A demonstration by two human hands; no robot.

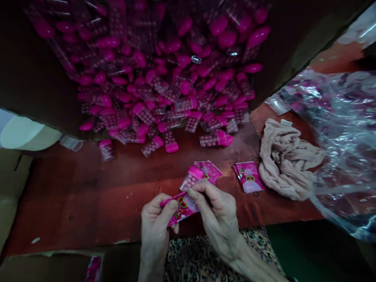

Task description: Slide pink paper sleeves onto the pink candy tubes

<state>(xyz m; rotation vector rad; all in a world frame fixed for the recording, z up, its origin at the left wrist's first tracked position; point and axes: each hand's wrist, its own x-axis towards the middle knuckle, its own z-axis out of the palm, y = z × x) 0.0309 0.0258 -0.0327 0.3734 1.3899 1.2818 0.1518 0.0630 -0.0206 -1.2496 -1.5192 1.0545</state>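
We're pinching a small flat pink printed packet [183, 203] with our left hand [156, 222] and right hand [220, 212], near a clear pink-capped plastic tube of pink balls [191, 179].

Reddish-brown table [85, 202]: runs across mid-frame
Pink-capped tubes [151, 147]: lie scattered, upper centre
Flat pink packets [250, 178]: stacked, right of centre
Beige cloth [284, 160]: lies crumpled, right

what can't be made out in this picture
All in the head view:
Held packet: partly covered by the left hand and right hand.
Capped tube: lower part partly behind the right hand.
Packet stack: print too small to read.
Plastic bag: contents obscured by glare and folds.
Pink items, lower left: cut off by the bottom edge.
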